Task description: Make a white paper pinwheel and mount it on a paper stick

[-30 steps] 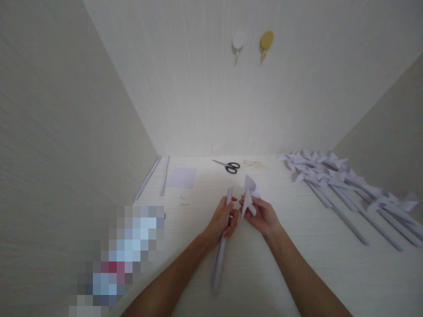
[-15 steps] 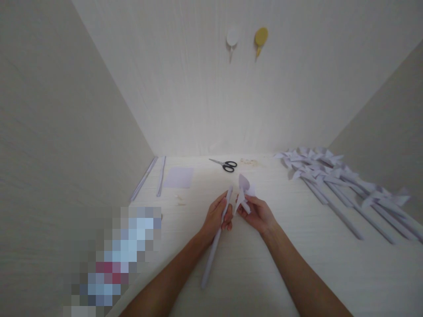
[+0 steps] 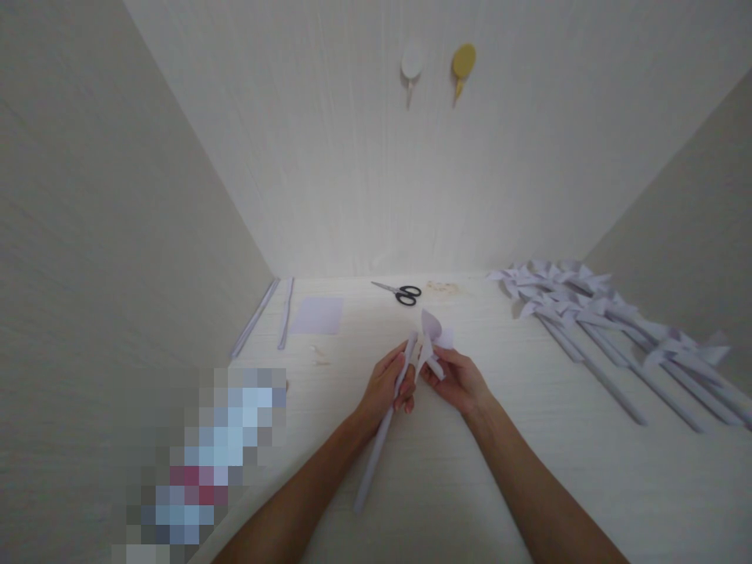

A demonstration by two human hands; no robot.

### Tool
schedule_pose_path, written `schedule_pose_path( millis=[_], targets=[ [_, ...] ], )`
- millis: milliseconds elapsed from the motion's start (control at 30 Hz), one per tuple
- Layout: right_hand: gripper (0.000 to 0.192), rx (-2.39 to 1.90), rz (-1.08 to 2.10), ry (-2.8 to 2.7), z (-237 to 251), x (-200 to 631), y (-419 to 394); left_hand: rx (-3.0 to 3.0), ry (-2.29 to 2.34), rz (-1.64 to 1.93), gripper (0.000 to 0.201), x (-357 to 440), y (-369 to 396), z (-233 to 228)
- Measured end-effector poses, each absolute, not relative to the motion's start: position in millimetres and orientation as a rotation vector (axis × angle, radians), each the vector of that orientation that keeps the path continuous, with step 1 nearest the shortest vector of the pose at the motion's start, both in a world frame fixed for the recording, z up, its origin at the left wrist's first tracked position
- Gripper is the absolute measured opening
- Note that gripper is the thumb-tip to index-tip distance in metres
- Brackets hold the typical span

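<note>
Left hand [image 3: 388, 386] was wrapped around the rolled paper stick [image 3: 379, 439] near its top end, fingers closed on it, with the stick's lower end slanting down toward the person over the table [image 3: 446, 486]. Right hand [image 3: 455, 380] was pinching the folded paper pinwheel head [image 3: 430, 345] between thumb and fingers, just right of the stick's tip and pretty much touching it.

Everything else sat relative to that stick: black-handled scissors [image 3: 398, 292] beyond it near the back wall, a flat paper square [image 3: 318, 315] off to the far left of it, two thin paper strips [image 3: 270, 315] further left by the side wall, and a whole pile of finished pinwheels [image 3: 611, 329] well apart to the right. Two small wall hooks [image 3: 438, 66] hung high above.

Judging by the setup, doing this bit well probably meant keeping the stick steady, lining the head's centre up square on the tip, and not crushing the curled blades with the pinch.
</note>
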State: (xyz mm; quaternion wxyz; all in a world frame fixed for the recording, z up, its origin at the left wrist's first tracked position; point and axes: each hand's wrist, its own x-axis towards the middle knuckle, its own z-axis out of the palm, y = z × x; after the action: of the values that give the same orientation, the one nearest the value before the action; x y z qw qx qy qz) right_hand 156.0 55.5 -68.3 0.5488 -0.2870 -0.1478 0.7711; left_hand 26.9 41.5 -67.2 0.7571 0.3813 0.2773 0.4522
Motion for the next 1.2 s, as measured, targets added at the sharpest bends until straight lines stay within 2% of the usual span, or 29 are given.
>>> schedule_pose_path(
  millis=[533,1200],
  targets=[
    [0.012,-0.734,1.784,-0.354,-70.4,152.8,56.9,0.880,0.673,0.975,0.060,28.5,40.3,-66.1],
    [0.012,-0.835,1.736,-0.385,-68.9,149.7,55.7,0.863,0.636,0.992,0.059,31.6,38.9,-70.0]
  ],
)
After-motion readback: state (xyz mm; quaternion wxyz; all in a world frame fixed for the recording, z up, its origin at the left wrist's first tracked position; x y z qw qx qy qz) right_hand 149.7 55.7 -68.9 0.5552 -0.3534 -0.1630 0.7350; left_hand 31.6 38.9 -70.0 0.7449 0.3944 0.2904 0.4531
